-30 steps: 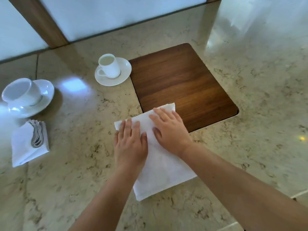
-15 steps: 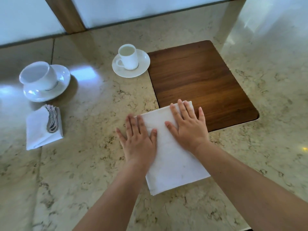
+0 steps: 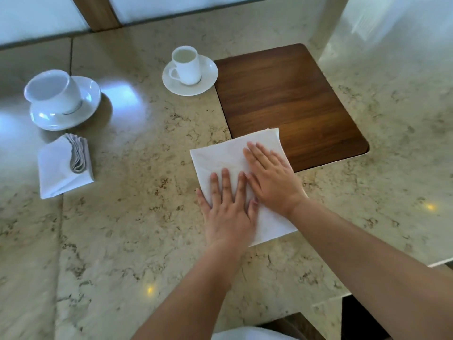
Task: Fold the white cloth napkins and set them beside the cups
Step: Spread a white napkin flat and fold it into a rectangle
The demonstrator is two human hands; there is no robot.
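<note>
A white cloth napkin (image 3: 220,155), folded into a rectangle, lies flat on the marble counter with its far corner over the wooden inlay. My left hand (image 3: 226,209) presses flat on its near left part, fingers straight and spread. My right hand (image 3: 270,177) lies flat on its right side, fingers pointing up-left. A folded napkin (image 3: 57,168) with fanned pleats sits at the left, just in front of a wide white cup (image 3: 52,90) on its saucer. A small white cup (image 3: 185,66) stands on a saucer farther back, near the centre.
The dark wooden inlay (image 3: 289,99) is set into the marble counter (image 3: 137,217) right of the small cup. The counter's near edge runs at the lower right, with a dark gap (image 3: 362,312) below it. A wall with a wooden post stands behind.
Both hands have slid back along the napkin toward me, the left one farther, uncovering the napkin's far left corner. The camera view has shifted, so everything appears moved to the right.
</note>
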